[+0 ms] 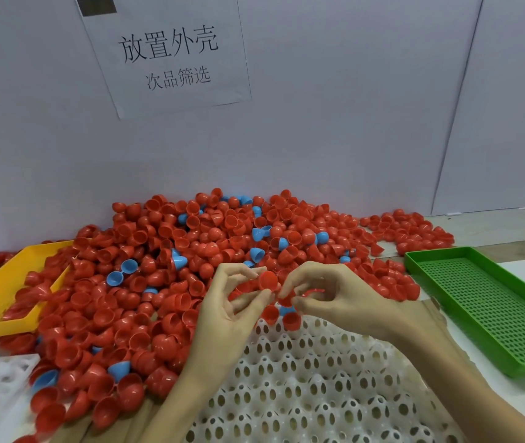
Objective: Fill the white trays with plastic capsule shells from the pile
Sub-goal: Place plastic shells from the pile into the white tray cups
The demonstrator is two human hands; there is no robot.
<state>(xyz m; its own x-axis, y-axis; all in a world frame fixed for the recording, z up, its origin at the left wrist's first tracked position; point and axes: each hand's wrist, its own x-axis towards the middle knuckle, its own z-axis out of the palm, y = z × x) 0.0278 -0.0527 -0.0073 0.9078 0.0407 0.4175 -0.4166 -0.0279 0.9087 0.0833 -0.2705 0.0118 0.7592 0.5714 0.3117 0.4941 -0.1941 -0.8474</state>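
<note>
Above the far edge of the white tray [318,388], both hands meet: the left hand [232,302] pinches a red shell [267,280] and the right hand [328,292] pinches another red piece [312,292]. Behind them the pile of red and blue shells [165,266] covers the surface, with a yellow tray [2,289] left and a green tray [491,308] right.

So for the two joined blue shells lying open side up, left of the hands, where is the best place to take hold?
Probably at the rim of either cup of the joined blue pair, coming from above. Both cups face up with their openings exposed, so one finger can go inside and the thumb outside the wall. Red shells crowd the sides, leaving little room for a sideways grip.
</note>
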